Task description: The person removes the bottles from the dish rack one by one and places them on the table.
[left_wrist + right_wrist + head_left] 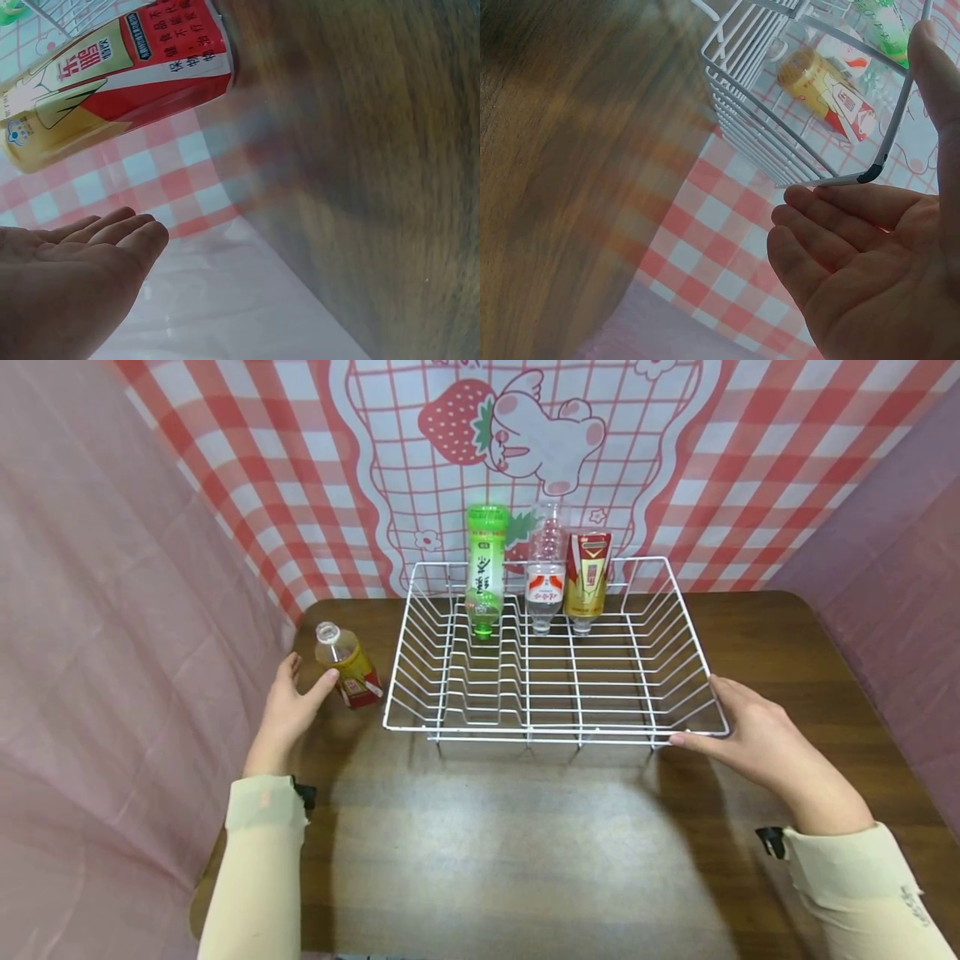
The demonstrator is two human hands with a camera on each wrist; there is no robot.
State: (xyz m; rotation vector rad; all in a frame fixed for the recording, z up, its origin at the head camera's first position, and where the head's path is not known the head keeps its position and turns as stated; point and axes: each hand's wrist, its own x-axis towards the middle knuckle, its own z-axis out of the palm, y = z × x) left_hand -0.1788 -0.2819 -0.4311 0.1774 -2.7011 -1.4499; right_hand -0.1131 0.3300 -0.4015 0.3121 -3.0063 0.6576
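A small plastic bottle with a red and yellow label (356,674) stands on the table left of the white wire dish rack (551,731), its uncapped neck up. My left hand (291,710) is spread beside that bottle, thumb close to its near side. In the left wrist view the fingers (127,229) extend straight, apart from the bottle (124,75). My right hand (765,735) spans the rack's front right corner. Its thumb lies at the front rim, and its straight fingers (817,225) run along the outside of the right side.
Along the rack's back, a green-capped bottle (487,564), a clear bottle (545,583) and a red-and-gold bottle (587,577) lean neck down. Behind the wooden table (510,835) hangs a checked cloth (772,435); pink curtains (90,652) close off the sides.
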